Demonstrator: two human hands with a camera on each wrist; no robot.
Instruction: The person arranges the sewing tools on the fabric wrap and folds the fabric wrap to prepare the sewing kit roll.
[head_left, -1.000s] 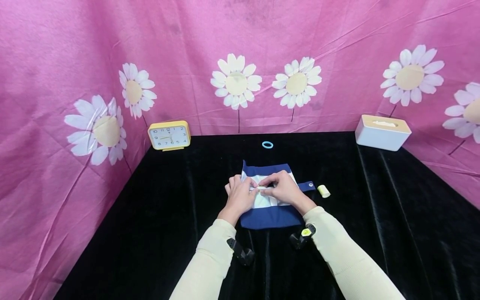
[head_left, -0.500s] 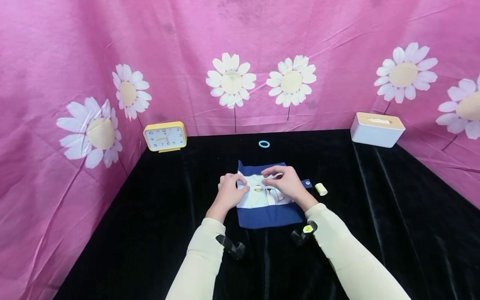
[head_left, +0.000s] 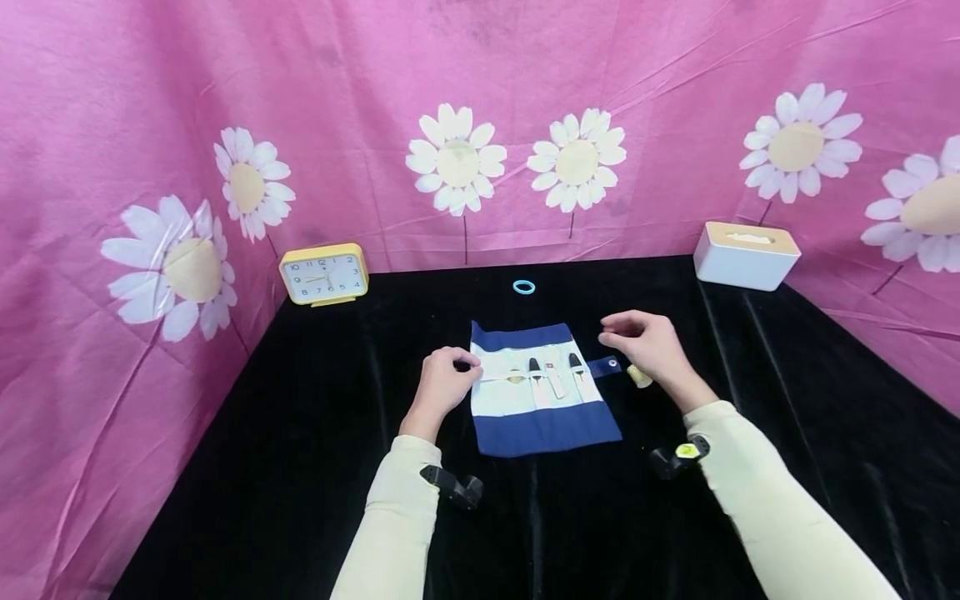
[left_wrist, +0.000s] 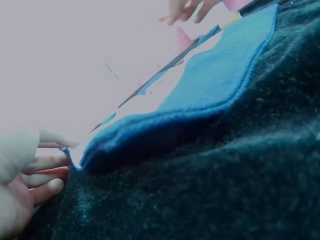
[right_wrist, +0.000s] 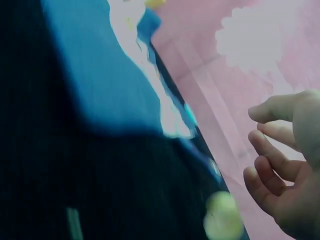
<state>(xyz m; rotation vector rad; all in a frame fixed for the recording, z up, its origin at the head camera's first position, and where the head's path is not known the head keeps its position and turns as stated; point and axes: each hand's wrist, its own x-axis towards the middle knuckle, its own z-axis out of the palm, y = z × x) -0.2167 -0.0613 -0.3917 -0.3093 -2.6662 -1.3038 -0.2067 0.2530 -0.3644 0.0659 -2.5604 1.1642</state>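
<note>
A navy-and-white cloth tool roll (head_left: 547, 427) lies unfolded on the black cloth. Its white band has several small tools in slots, two with dark tips, and a small yellowish piece (head_left: 515, 377) sits at the left slot. My left hand (head_left: 444, 385) pinches the roll's left edge between thumb and fingers, also visible in the left wrist view. Off the roll's right side, my right hand (head_left: 651, 346) hovers with thumb and fingers loosely curved and apart, holding nothing. A pale yellow cylinder (head_left: 638, 377) is just below it, partly covered in the head view.
A light blue ring (head_left: 523, 287) lies behind the roll. The roll's snap strap (head_left: 604, 367) points right. A yellow clock (head_left: 324, 274) stands back left, a white tissue box (head_left: 747, 257) back right. A pink flowered curtain (head_left: 360, 167) encloses the table.
Both hands have parted from the middle of the roll, uncovering its tools. My left hand has moved to the left edge; my right hand has swung right, over to the yellow cylinder.
</note>
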